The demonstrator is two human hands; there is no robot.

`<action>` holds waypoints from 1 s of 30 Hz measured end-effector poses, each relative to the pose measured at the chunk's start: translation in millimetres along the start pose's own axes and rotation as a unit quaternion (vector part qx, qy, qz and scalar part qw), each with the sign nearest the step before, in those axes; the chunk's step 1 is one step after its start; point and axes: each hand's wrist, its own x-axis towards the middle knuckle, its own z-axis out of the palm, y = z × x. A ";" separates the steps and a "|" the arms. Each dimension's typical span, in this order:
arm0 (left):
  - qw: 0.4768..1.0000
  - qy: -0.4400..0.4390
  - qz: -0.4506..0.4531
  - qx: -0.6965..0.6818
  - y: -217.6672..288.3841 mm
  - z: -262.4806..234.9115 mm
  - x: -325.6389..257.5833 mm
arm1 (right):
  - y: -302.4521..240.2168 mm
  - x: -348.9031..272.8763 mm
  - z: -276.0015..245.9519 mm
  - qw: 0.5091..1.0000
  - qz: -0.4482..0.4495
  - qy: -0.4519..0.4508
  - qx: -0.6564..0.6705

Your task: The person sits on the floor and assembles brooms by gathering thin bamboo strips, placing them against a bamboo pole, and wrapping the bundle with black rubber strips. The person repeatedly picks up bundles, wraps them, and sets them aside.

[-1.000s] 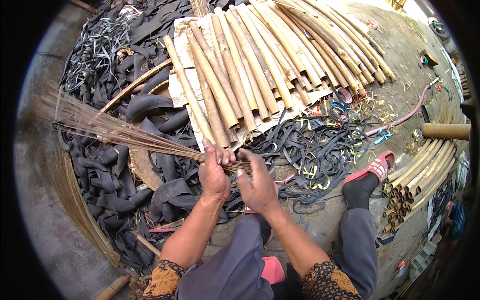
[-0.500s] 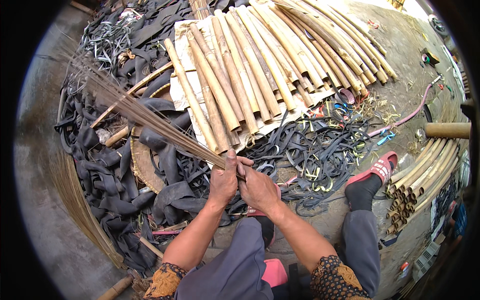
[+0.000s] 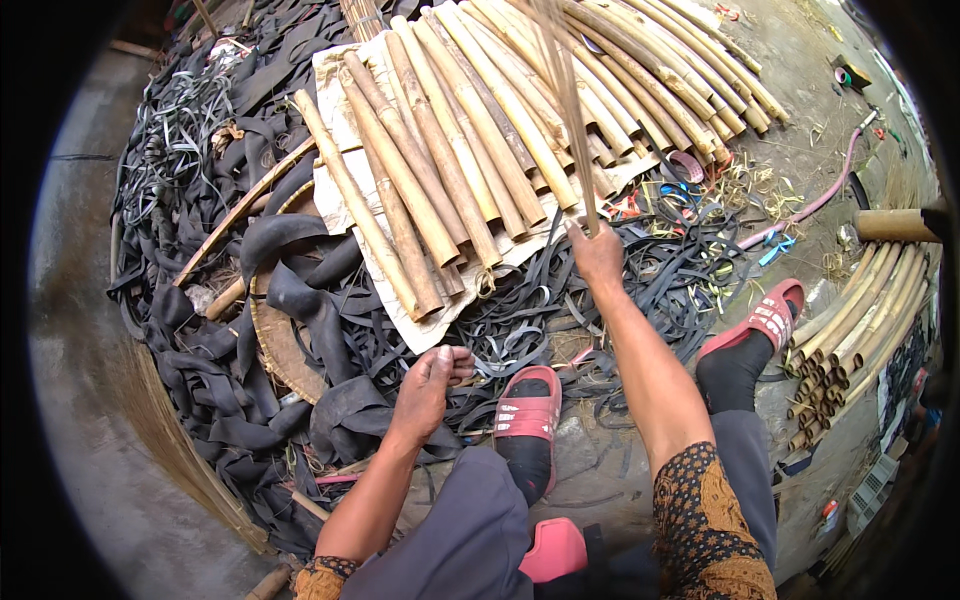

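Observation:
My right hand (image 3: 598,255) is closed round the lower end of a bundle of thin brown sticks (image 3: 577,140). The bundle stands up and away in front of the bamboo, and its upper part is smeared by motion. Lower and to the left, my left hand (image 3: 428,390) hangs loosely curled, with nothing visible in it. Just beyond that hand are black rubber strips (image 3: 495,335) and the corner of a pale cloth (image 3: 420,325). Cut bamboo poles (image 3: 445,185) lie side by side on the cloth, close to my right hand.
Wide black rubber pieces (image 3: 265,330) heap up on the left around a round woven tray (image 3: 262,320). Long thin sticks (image 3: 170,430) lie at the far left. Stacked bamboo tubes (image 3: 850,350) and a pink hose (image 3: 840,185) are on the right. My sandalled feet (image 3: 530,425) stand nearby.
My hands have parted. The right one has moved right and forward with the stick bundle, which swung from pointing far left to nearly upright. My left hand has let go and dropped slightly.

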 end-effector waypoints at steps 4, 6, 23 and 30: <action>0.999 -0.018 -0.030 0.016 -7.6 -1.9 -9.1 | 16.4 38.3 21.4 0.999 0.022 -0.005 -0.030; 0.999 -0.026 -0.033 0.031 -9.7 -3.1 -12.0 | 16.9 50.9 32.9 0.996 0.054 -0.032 -0.058; 0.990 -0.021 -0.101 -0.098 25.3 -11.7 64.2 | -88.1 -99.9 13.0 0.960 0.023 -0.184 0.209; 0.991 -0.023 -0.059 -0.116 53.0 0.9 100.3 | -82.9 -203.0 11.9 0.914 0.023 -0.292 0.279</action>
